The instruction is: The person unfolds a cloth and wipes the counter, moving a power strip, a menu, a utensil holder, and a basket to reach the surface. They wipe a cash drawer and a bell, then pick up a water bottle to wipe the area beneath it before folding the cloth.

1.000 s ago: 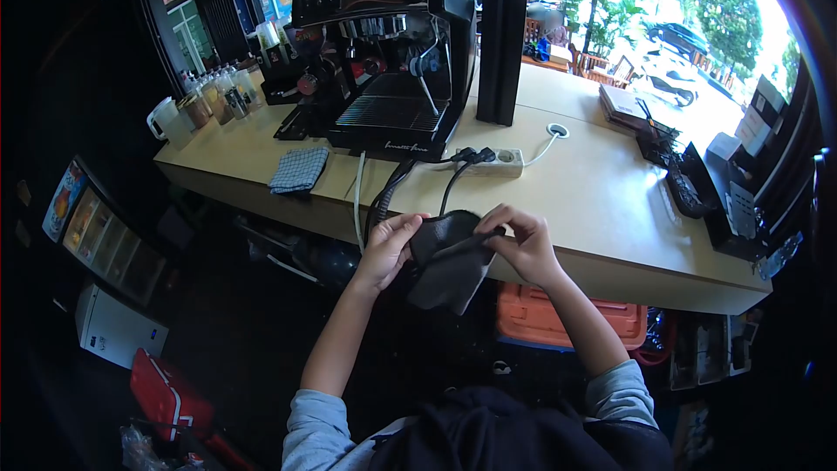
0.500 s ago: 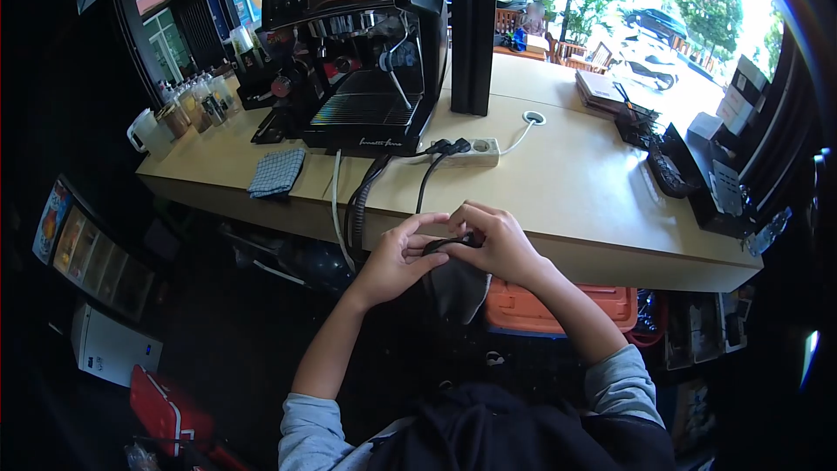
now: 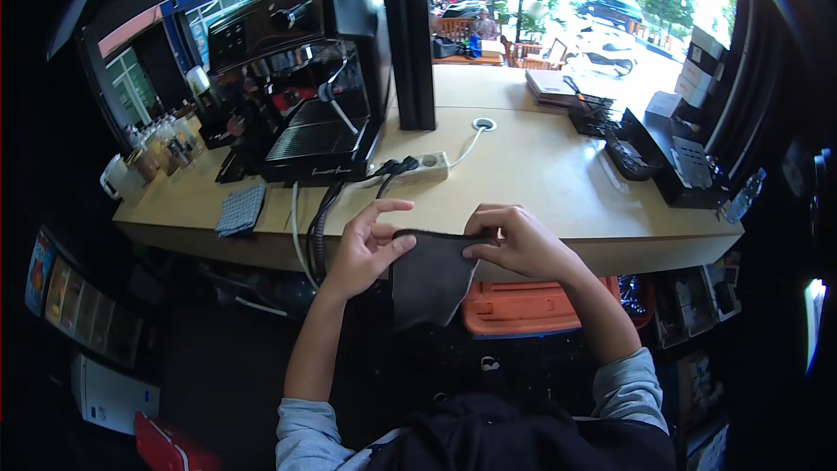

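Note:
A dark grey piece of cloth point(image 3: 429, 281) hangs between my two hands in front of the counter edge. My left hand point(image 3: 366, 249) pinches its upper left corner between thumb and fingers, with the index finger stretched out above. At the upper right corner, my right hand point(image 3: 516, 242) grips it between thumb and fingers. The cloth's top edge is stretched nearly straight, and its lower part hangs down over the dark floor.
The counter point(image 3: 514, 183) holds an espresso machine point(image 3: 305, 87), a power strip point(image 3: 427, 167) with cables, a checkered cloth point(image 3: 241, 210), bottles at the left and a black tray point(image 3: 689, 161) at the right. Below sits an orange box point(image 3: 519, 307). A person sits outside.
My hands have moved apart, and the bunched cloth is now spread between them. The view has shifted, so the counter and machine appear further left.

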`<state>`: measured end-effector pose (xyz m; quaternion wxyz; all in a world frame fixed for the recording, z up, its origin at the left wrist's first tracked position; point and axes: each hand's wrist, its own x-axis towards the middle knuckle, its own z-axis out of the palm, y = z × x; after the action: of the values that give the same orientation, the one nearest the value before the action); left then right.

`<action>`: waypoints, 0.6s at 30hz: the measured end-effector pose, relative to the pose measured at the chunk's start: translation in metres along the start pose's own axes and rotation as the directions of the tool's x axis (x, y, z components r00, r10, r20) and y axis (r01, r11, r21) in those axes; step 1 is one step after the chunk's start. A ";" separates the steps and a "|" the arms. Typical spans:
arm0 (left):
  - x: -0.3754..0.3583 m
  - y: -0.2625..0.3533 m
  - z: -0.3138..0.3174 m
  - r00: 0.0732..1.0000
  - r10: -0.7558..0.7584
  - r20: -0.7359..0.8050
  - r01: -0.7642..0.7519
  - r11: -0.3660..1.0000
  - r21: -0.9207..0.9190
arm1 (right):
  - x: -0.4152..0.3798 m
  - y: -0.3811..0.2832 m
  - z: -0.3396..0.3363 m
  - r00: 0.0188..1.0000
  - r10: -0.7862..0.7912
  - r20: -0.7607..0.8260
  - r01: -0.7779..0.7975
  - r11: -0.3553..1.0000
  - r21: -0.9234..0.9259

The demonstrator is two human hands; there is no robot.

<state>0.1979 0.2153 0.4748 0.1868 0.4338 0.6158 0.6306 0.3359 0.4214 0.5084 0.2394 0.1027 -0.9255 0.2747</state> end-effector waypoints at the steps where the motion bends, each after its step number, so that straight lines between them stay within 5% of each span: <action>1: 0.014 0.000 0.003 1.000 0.025 -0.014 -0.022 0.986 0.168 | -0.001 0.003 -0.007 0.942 0.270 0.200 -0.295 0.950 0.106; 4: 0.081 -0.019 0.014 0.979 0.190 -0.072 -0.170 0.960 0.221 | 0.021 0.052 -0.018 0.920 0.388 0.059 -0.384 0.859 0.339; 7: 0.143 0.017 0.044 0.806 0.556 -0.203 -0.485 0.818 0.309 | 0.054 0.077 -0.067 0.940 0.200 -0.276 -0.117 0.950 0.289; 9: 0.159 0.041 0.066 0.786 0.575 -0.227 -0.491 0.804 0.335 | 0.061 0.085 -0.096 0.891 0.070 -0.449 0.019 0.982 0.189; 11: 0.171 0.040 0.088 0.781 0.597 -0.182 -0.522 0.785 0.332 | 0.047 0.091 -0.123 0.919 0.161 -0.360 -0.100 0.978 0.181; 13: 0.176 0.017 0.102 0.869 0.495 0.001 -0.462 0.811 0.359 | 0.025 0.119 -0.132 0.950 0.147 -0.276 -0.128 0.988 0.086; 14: 0.179 -0.002 0.109 0.851 0.503 0.150 -0.515 0.746 0.423 | 0.010 0.138 -0.133 0.972 0.163 -0.172 -0.178 0.981 -0.078; 15: 0.180 -0.020 0.115 0.820 0.490 0.296 -0.571 0.671 0.472 | -0.005 0.159 -0.132 0.967 0.253 -0.016 -0.254 0.966 -0.041; 16: 0.179 -0.032 0.122 0.884 0.272 0.380 -0.426 0.802 0.418 | -0.018 0.175 -0.133 0.910 0.351 0.223 -0.346 0.936 -0.060; 17: 0.180 -0.043 0.128 0.883 0.045 0.466 -0.246 0.891 0.381 | -0.033 0.210 -0.127 0.866 0.304 0.398 -0.221 0.945 -0.241; 18: 0.186 -0.065 0.132 0.893 -0.021 0.450 -0.184 0.895 0.406 | -0.041 0.227 -0.117 0.850 0.346 0.398 -0.240 0.926 -0.292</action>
<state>0.1778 0.4510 0.4549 0.1921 0.6227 0.6634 0.3676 0.3436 0.6775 0.4696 -0.0119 -0.0093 -0.9857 0.1676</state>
